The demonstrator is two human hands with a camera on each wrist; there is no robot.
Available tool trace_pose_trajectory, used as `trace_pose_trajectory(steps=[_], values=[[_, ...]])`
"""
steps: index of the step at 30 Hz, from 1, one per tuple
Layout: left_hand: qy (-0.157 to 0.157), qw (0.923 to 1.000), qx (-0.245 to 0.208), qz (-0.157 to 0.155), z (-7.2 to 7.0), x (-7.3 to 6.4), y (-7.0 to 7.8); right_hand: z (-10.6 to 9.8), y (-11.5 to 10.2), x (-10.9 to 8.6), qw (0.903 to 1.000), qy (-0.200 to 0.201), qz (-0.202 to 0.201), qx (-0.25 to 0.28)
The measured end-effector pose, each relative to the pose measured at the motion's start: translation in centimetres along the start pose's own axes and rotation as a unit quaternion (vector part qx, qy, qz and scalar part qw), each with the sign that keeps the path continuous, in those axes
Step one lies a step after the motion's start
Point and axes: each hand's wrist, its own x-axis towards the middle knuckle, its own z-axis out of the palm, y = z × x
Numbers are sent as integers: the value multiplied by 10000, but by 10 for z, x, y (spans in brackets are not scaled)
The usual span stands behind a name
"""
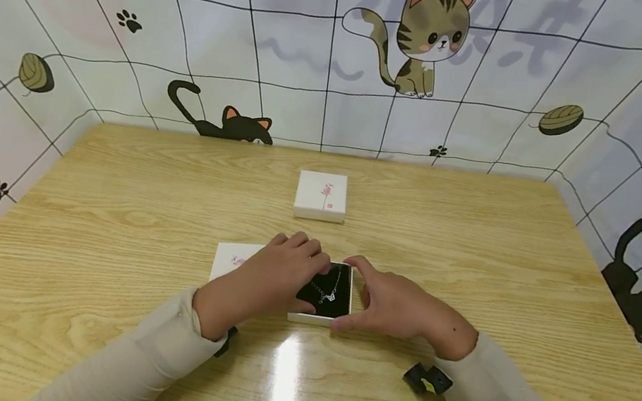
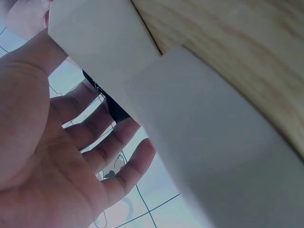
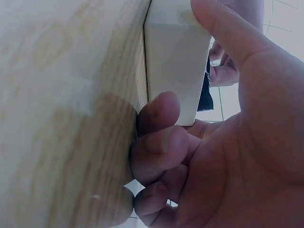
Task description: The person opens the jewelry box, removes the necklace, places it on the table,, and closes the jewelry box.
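A small white box (image 1: 309, 320) sits on the table, with a black pad (image 1: 336, 300) in it. On the pad lies a fine silver-coloured necklace (image 1: 330, 296) with a small pendant. My left hand (image 1: 276, 271) reaches over the box's left part, fingers bent at the pad's far side and thumb at the near side. Both wrist views show the pad (image 3: 206, 92) standing above the box rim. Exactly how the left fingers meet the pad is partly hidden. My right hand (image 1: 399, 305) holds the box's right end between thumb and fingers.
A white lid or box (image 1: 229, 260) with a pink print lies left of the open box, partly covered by my left hand. Farther back stands another white box (image 1: 321, 197) with a pink flower. Cat-patterned cloth (image 1: 296, 46) rises behind the wooden table (image 1: 450, 237).
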Motion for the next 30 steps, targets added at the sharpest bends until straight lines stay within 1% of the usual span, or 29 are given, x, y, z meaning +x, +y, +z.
trace_pose_trajectory(steps=[8, 15, 23, 27, 30], values=[[41, 9999, -111, -88, 1, 8, -4, -7, 5, 6, 10000, -9, -52, -50], [201, 9994, -245, -109, 2, 14, -8, -11, 10, 10, 9999, 44, -101, -66], [371, 9982, -458, -55, 0, 11, -12, -12, 8, 10, 10000, 36, -70, -15], [381, 9978, -538, -73, -1, 10, -13, -11, 9, 10, 10000, 23, -70, -25], [453, 9972, -592, -44, -2, 11, -14, -11, 9, 10, 10000, 27, -72, -40]])
